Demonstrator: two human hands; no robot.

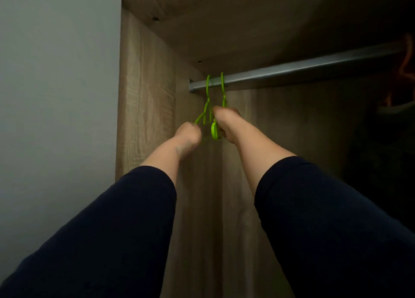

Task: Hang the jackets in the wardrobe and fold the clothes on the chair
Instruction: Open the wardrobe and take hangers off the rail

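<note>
Two bright green plastic hangers (207,100) hook over the grey metal rail (292,69) at the left end of the wooden wardrobe. My left hand (187,132) is closed on the lower arm of the left hanger. My right hand (225,123) grips the neck of the right hanger, with a green rounded part showing just below its fingers. Both arms reach up in dark sleeves. No jacket is in view.
The wardrobe's left side panel (146,91) stands close beside the hangers, with a shelf board above the rail. An orange hanger (406,62) hangs at the rail's far right over dark clothing. A pale wall (56,84) lies to the left.
</note>
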